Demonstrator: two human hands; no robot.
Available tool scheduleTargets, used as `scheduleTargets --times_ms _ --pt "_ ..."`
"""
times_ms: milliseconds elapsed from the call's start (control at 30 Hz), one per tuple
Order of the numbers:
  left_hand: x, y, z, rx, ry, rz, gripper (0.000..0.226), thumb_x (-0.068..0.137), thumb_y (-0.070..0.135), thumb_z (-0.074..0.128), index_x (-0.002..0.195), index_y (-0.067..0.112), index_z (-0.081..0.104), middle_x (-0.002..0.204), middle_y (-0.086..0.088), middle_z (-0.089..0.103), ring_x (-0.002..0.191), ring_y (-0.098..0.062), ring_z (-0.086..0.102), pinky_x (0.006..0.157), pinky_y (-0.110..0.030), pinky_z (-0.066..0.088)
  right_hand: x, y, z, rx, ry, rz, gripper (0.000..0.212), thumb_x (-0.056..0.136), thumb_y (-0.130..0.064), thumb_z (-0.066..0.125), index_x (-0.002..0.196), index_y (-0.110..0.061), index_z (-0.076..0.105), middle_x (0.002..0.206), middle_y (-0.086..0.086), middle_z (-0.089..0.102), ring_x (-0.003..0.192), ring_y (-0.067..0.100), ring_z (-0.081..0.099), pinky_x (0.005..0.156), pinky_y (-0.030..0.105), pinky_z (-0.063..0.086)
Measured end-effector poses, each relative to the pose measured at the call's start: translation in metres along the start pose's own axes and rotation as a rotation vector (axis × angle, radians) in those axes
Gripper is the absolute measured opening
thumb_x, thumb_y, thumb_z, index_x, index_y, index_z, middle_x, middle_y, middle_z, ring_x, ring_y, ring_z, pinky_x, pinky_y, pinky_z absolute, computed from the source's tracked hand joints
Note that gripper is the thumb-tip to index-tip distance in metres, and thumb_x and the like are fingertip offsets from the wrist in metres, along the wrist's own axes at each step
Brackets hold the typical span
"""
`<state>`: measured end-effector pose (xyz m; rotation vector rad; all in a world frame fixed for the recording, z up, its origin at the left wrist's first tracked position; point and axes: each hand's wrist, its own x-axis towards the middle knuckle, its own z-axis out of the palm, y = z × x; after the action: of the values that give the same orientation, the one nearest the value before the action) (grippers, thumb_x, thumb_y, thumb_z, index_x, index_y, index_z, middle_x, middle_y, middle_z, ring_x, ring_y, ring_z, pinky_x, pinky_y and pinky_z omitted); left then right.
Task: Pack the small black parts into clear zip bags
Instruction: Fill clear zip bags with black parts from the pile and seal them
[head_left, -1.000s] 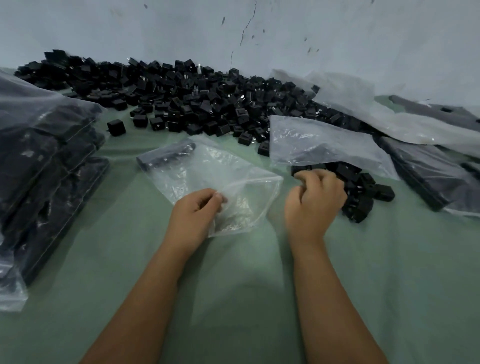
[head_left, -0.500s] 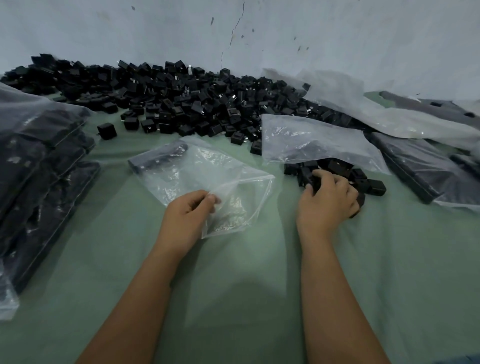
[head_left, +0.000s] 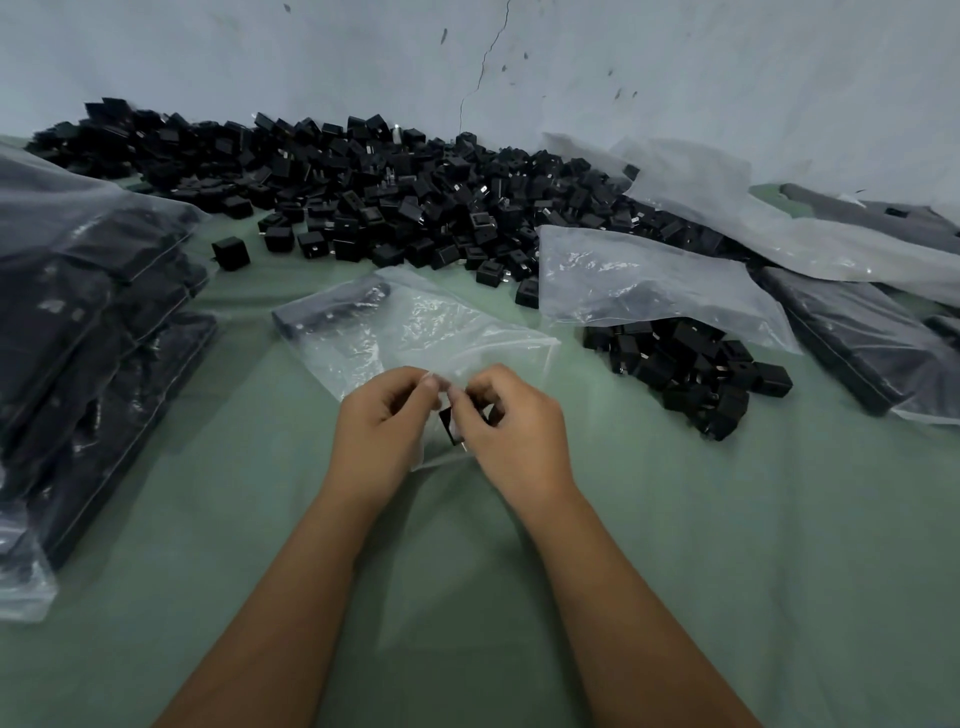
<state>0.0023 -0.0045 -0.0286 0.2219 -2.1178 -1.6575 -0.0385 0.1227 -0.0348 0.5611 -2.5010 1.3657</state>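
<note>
A clear zip bag lies on the green cloth in the middle, with a row of black parts at its far left end. My left hand pinches the bag's near edge. My right hand is right beside it, its curled fingers holding small black parts at the bag's mouth; its thumb and forefinger also touch the plastic. A small heap of loose black parts sits to the right. A large pile of black parts runs along the wall.
Stacked filled bags stand at the left. Empty clear bags lie over the heap at the right, with more filled bags at the far right. A pale wall closes the back. Green cloth covers the near table.
My right hand took black parts from the small heap at the right and moved left to the bag's mouth. My left hand kept its hold on the bag's edge.
</note>
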Motion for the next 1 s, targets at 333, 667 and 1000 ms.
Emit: scheduleTargets --times_ms 333,667,1000 --pt "-0.004 0.001 -0.001 0.076 0.126 0.157 0.016 0.091 0.022 0.058 0.083 0.03 0.07 0.083 0.01 0.067 0.081 -0.004 0.06 0.071 -0.014 0.045 0.0 0.001 -0.011 -0.076 0.031 -0.033 0.017 0.084 -0.006 0.049 0.08 -0.015 0.063 0.089 -0.008 0.054 0.074 0.012 0.053 0.066 0.028 0.045" --pt "-0.004 0.004 0.0 0.068 0.15 0.167 0.017 0.087 0.026 0.056 0.083 0.02 0.071 0.079 0.008 0.065 0.076 -0.008 0.059 0.07 -0.017 0.045 0.004 -0.001 -0.022 -0.374 -0.147 -0.125 0.015 0.079 -0.011 0.051 0.071 -0.019 0.06 0.078 -0.004 0.054 0.076 0.013 0.048 0.059 0.03 0.044" --pt "-0.005 0.003 -0.001 0.066 0.167 0.163 0.018 0.092 0.012 0.059 0.082 0.024 0.069 0.08 0.007 0.065 0.077 -0.007 0.059 0.07 -0.015 0.044 0.0 -0.012 -0.026 -0.395 -0.283 -0.248 0.015 0.08 -0.026 0.051 0.076 -0.023 0.064 0.071 -0.005 0.053 0.071 0.012 0.049 0.058 0.03 0.043"
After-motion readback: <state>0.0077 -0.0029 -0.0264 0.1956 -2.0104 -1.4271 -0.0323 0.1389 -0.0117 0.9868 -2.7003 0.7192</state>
